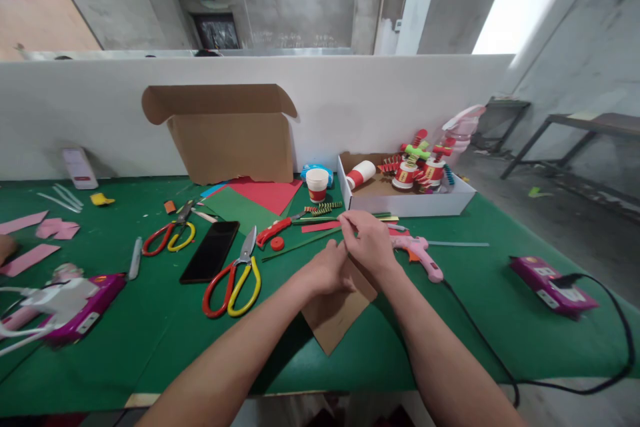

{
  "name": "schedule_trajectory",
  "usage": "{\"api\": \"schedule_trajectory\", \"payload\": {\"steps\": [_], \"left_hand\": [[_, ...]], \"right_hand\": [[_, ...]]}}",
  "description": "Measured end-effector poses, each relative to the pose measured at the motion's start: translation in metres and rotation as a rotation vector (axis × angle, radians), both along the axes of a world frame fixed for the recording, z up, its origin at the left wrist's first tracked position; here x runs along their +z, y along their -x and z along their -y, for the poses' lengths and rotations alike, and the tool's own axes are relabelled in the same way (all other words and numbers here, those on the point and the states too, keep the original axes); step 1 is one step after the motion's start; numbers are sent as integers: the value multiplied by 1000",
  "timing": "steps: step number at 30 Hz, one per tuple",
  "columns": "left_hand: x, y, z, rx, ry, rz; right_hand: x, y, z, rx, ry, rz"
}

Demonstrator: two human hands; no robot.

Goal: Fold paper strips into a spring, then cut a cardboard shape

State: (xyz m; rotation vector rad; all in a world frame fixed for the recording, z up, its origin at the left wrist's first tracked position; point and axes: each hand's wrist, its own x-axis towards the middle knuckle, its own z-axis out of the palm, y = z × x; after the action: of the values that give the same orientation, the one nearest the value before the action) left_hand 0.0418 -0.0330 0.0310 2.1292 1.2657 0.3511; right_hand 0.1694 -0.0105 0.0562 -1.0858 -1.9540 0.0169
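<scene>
My left hand (330,268) and my right hand (369,241) meet over a piece of brown cardboard (333,320) near the table's front. The right hand's fingers are pinched together; whatever they hold is hidden. Curled against them, the left fingers also hide their contents. A thin green strip (303,244) runs from the left up to the fingertips, and I cannot tell whether it is held. Right of my hands lies a pink hot glue gun (423,257) with a glue stick in its back. Large scissors (240,273) with red and yellow handles rest to the left.
A white box (415,205) with decorated paper cups stands at the back right. Nearby are a paper cup (317,185), a red-handled cutter (274,231), a black phone (210,252), smaller scissors (173,233) and a purple power block (550,287) with a trailing cord. An open cardboard box (233,147) leans behind.
</scene>
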Motion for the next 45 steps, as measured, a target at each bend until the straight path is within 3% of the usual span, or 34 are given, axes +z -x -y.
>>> {"api": "schedule_trajectory", "payload": {"steps": [5, 8, 10, 12, 14, 15, 17, 20, 23, 25, 27, 29, 31, 34, 38, 41, 45], "left_hand": [[8, 29, -17, 90, 349, 416], [17, 52, -29, 365, 239, 740], [21, 64, -35, 490, 103, 913], [22, 71, -39, 568, 13, 993], [21, 71, -42, 615, -39, 1027], [20, 70, -42, 628, -59, 1036], [20, 66, -42, 626, -85, 1032], [25, 69, -39, 580, -45, 910], [36, 94, -25, 599, -87, 615], [42, 121, -8, 620, -262, 222], [43, 146, 15, 635, -323, -205], [38, 162, 38, 655, -222, -480], [29, 164, 59, 651, -85, -616], [19, 151, 76, 657, -54, -663], [21, 133, 78, 706, -1, -677], [22, 140, 79, 729, -2, -600], [16, 168, 95, 864, -48, -356]], "right_hand": [[8, -10, -4, -69, -62, -272], [10, -12, -9, -123, -16, -565], [7, -10, -14, -97, 183, -763], [1, -4, -18, -10, 581, -924], [-7, 4, -18, 190, 1017, -988], [-10, 9, -17, 290, 1144, -998], [-18, 17, -14, 392, 1185, -1010], [-27, 25, -11, 408, 1078, -1022], [-32, 25, -15, 394, 1026, -1096], [-35, 22, -20, 352, 989, -1177], [-37, 19, -25, 338, 962, -1254], [-38, 17, -29, 348, 940, -1316], [-39, 16, -31, 349, 926, -1353], [-37, 16, -30, 352, 911, -1363], [-33, 17, -28, 348, 866, -1341], [-32, 18, -26, 330, 838, -1329], [-33, 18, -27, 340, 811, -1344]]}}
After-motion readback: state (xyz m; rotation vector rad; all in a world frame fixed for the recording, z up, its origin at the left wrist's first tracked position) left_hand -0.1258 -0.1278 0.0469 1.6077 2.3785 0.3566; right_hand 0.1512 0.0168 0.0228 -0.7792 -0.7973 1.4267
